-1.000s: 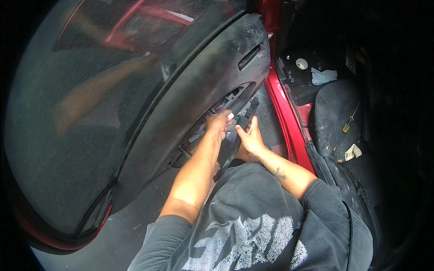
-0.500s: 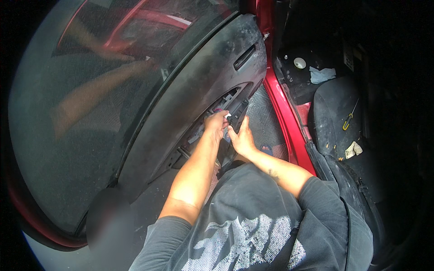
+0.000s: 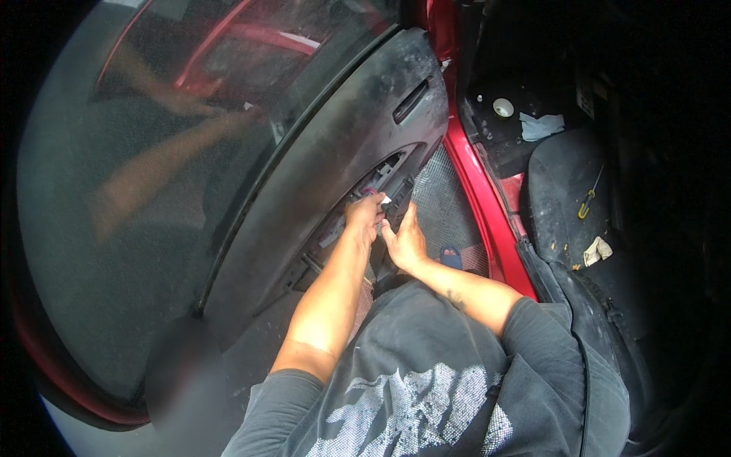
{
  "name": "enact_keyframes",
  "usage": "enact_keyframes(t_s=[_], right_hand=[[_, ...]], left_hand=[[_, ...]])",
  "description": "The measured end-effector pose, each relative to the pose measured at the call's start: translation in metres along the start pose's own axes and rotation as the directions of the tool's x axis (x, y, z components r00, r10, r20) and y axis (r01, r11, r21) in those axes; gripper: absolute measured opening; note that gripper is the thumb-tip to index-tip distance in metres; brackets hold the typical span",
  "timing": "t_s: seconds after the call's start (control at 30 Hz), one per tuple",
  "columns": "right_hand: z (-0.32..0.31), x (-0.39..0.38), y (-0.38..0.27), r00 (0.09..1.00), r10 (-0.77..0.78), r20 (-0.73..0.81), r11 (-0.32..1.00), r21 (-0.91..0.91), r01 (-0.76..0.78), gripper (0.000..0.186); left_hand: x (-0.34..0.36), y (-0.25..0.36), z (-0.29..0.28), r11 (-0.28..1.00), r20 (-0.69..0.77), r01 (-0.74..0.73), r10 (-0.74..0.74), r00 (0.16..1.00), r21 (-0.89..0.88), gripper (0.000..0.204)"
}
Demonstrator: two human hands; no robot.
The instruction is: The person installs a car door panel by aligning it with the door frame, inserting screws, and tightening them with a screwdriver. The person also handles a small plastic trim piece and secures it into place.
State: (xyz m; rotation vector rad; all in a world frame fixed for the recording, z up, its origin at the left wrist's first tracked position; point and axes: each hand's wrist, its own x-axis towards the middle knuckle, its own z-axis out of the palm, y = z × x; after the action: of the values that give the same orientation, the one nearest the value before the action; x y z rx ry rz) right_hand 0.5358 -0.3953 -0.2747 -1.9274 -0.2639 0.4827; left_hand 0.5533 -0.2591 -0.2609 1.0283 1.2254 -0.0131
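Note:
A dark grey car door panel (image 3: 327, 129) stands open before me, with a long opening in its armrest where red wires and bracket parts show. My left hand (image 3: 365, 213) is closed at this opening, its fingertips at a small white connector (image 3: 386, 200). Just to the right, my right hand (image 3: 406, 242) grips a black plastic switch panel (image 3: 397, 196) between thumb and fingers, tilted up out of the armrest. The two hands nearly meet at the panel's underside. How the connector sits on the panel is too small to tell.
The door window (image 3: 129, 228) fills the left side. On the right is the red door sill (image 3: 483, 190), then a dark seat (image 3: 556, 183) with a yellow-handled screwdriver (image 3: 586, 204) and a crumpled glove-like cloth (image 3: 598, 251). Beyond lie a blue cloth (image 3: 541, 127) and a white cup (image 3: 503, 107).
Both hands stay at the switch panel with only slight shifts. The panel has tilted a little, and more of a sandalled foot shows below.

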Motion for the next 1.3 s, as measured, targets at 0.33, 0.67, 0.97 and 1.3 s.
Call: enact_keyframes(t_s=[0.33, 0.67, 0.97, 1.3], right_hand=[[-0.004, -0.001, 0.005, 0.998, -0.047, 0.039, 0.999, 0.006, 0.047, 0.077], [0.003, 0.006, -0.004, 0.994, -0.106, -0.002, 0.994, 0.01, 0.106, 0.072], [0.016, 0.014, -0.012, 0.996, 0.051, 0.079, 0.999, 0.007, -0.052, 0.075], [-0.006, 0.065, -0.018, 0.928, 0.286, 0.238, 0.848, 0.388, -0.361, 0.069]], left_hand=[[-0.003, 0.006, -0.012, 0.982, -0.057, 0.071, -0.062, 0.996, 0.173, 0.026], [-0.026, 0.011, -0.006, 0.992, -0.059, 0.09, -0.085, 0.995, 0.084, 0.02], [-0.015, 0.001, -0.003, 0.998, -0.101, -0.014, 0.008, 0.995, -0.056, 0.011], [-0.133, -0.022, -0.09, 0.663, 0.095, -0.558, 0.599, 0.795, 0.499, 0.035]])
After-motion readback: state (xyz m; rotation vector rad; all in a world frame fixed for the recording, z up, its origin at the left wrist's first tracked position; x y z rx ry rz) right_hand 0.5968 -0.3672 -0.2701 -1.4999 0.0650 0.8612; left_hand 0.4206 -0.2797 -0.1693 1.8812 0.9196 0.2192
